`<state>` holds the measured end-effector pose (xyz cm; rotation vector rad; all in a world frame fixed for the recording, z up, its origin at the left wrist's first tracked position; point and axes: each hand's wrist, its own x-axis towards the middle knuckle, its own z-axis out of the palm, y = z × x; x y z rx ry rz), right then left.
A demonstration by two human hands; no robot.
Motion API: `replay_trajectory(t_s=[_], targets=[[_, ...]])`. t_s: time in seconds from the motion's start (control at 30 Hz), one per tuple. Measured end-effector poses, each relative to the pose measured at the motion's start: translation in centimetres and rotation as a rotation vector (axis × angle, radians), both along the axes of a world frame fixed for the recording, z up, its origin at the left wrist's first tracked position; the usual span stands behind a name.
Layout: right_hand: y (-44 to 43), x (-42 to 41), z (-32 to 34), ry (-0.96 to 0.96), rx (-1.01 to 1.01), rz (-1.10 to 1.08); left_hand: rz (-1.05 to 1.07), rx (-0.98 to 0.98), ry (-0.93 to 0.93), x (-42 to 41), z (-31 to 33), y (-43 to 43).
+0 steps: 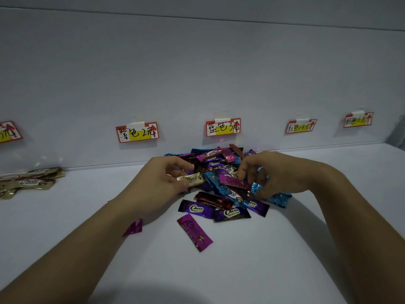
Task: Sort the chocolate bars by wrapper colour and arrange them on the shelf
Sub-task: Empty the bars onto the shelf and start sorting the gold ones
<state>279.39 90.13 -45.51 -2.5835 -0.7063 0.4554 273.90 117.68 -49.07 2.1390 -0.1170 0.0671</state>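
Fingers of the left hand (pixel 157 183) pinched a gold bar (pixel 191 179) in a narrow grip at the left edge of the mixed pile (pixel 219 167). The right hand (pixel 278 172) kept its grip curled round blue bars (pixel 255 188) at the pile's right. The pile lay on the white shelf (pixel 219 270) below a price tag (pixel 223 127); more gold bars (pixel 32 182) lay well apart at far left.

White shelf (pixel 65 249), flat and matte, runs the full width. Plain white back panel (pixel 197 73) rises from its rear edge, with a thin seam (pixel 197 16) crossing near the top. Five red-bordered price tags (pixel 223 127) with yellow patches and handwritten characters, taped in a row low on the panel, well apart. Light dim, bluish-grey. Soft shadow (pixel 140 292) at the near edge.
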Motion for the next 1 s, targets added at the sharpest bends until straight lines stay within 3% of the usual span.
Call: replay_trajectory(t_s=[0.13,0.33,0.4,0.57,1.0], targets=[[0.1,0.1,-0.1,-0.047,0.011,0.005,-0.008,-0.115,0.053,-0.5,0.5,-0.5],[0.1,-0.3,0.7,-0.071,0.469,-0.055,-0.017,-0.140,0.042,-0.5,0.7,-0.4],[-0.1,-0.1,0.8,-0.116,0.503,-0.066,-0.009,-0.152,0.035,-0.5,0.7,-0.4],[-1.0,0.4,0.1,0.028,-0.021,0.024,-0.029,-0.144,-0.011,-0.7,0.6,-0.3],[-1.0,-0.1,0.4,0.061,-0.162,-0.102,-0.123,-0.102,-0.101,-0.8,0.2,0.0]])
